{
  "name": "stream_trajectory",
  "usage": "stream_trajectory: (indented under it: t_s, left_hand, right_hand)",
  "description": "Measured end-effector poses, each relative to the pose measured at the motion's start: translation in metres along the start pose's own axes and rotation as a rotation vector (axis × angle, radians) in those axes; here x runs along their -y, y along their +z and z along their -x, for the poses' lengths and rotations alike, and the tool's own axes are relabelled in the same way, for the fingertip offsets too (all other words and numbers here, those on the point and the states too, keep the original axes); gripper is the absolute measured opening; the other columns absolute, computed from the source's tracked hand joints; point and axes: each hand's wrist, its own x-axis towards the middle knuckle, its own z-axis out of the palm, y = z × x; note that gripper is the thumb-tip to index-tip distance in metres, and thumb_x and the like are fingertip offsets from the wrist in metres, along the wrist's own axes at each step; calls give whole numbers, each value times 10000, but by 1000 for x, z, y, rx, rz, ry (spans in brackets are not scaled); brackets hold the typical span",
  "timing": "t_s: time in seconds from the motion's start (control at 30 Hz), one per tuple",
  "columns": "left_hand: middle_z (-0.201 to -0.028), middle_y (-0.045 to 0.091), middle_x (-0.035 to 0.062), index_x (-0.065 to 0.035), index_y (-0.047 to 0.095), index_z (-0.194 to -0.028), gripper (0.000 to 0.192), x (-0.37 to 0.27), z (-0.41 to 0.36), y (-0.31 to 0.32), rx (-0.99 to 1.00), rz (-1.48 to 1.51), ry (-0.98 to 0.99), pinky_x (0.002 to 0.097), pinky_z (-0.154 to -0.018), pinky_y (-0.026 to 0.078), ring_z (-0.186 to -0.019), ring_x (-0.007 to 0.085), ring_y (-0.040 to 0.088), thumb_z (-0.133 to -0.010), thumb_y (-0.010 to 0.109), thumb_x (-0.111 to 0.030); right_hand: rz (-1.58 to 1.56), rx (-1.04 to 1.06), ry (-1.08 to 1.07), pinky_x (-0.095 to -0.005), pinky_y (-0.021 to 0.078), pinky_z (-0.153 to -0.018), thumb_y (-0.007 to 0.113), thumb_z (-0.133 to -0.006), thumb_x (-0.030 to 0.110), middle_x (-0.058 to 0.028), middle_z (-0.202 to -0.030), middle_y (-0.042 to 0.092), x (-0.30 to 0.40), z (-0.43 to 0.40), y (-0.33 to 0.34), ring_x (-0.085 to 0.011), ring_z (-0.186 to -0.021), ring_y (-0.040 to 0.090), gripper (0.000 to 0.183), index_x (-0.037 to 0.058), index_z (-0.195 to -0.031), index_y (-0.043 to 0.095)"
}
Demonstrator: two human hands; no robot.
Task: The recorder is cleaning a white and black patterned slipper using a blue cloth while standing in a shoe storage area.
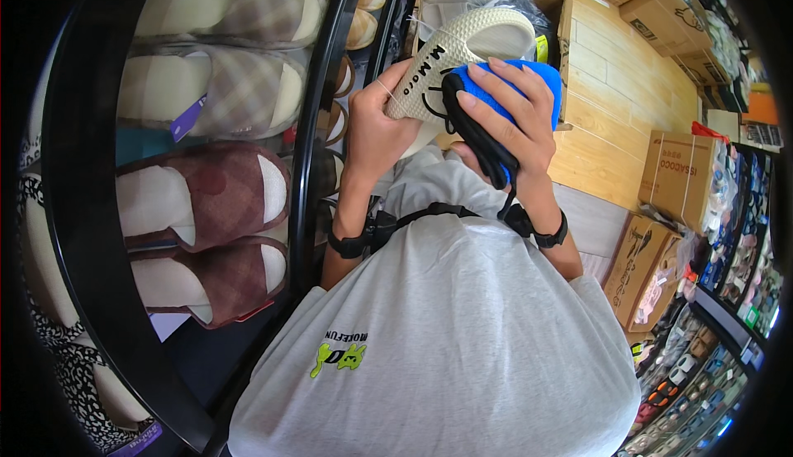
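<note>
My left hand grips a cream textured slide sandal by its side. The sandal bears black lettering and has a thin clear tag fastener. In my right hand is a bright blue cloth or brush-like pad with a black edge and cord, held against the sandal's strap. Another cream piece, probably the second sandal, shows partly below my hands; how it is held is hidden. Behind them stands an open cardboard box with plastic-wrapped goods.
On the left, a black shelf rack holds plaid slippers and maroon slippers. Cardboard boxes stand on the wood floor at the right, before more racks of footwear.
</note>
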Motion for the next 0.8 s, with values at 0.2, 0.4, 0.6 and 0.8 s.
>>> stream_trajectory:
  t_s: [0.2,0.4,0.6,0.8]
  left_hand:
    - [-1180,790,97,73,688,-1349,498,2,1,1,25,1,-20,276,-935,570,-1068,99,703,-853,678,122]
    - [-1218,778,99,81,666,-1380,546,5,-1,-1,18,107,-45,280,-971,560,-1101,115,705,-837,667,145]
    - [-1141,814,100,45,710,-1349,479,3,0,3,-23,146,-28,280,-899,583,-1034,95,727,-871,735,71]
    - [-1140,814,99,42,709,-1348,507,13,-3,1,-44,77,-3,275,-894,583,-1024,94,729,-843,745,76]
  right_hand:
    - [-46,-60,66,-496,483,-1099,871,-856,363,-115,-1390,735,-8,-3,2,-368,-1294,655,524,124,-1315,790]
    - [11,29,-43,-507,477,-1114,883,-840,339,-86,-1383,741,5,4,5,-327,-1283,668,488,162,-1288,805]
    - [-26,-49,47,-508,485,-1097,884,-818,326,-95,-1381,740,-4,-1,7,-355,-1284,662,517,152,-1298,802]
    - [-22,61,-10,-503,479,-1112,895,-816,331,-52,-1406,731,5,3,5,-304,-1287,668,523,194,-1310,796]
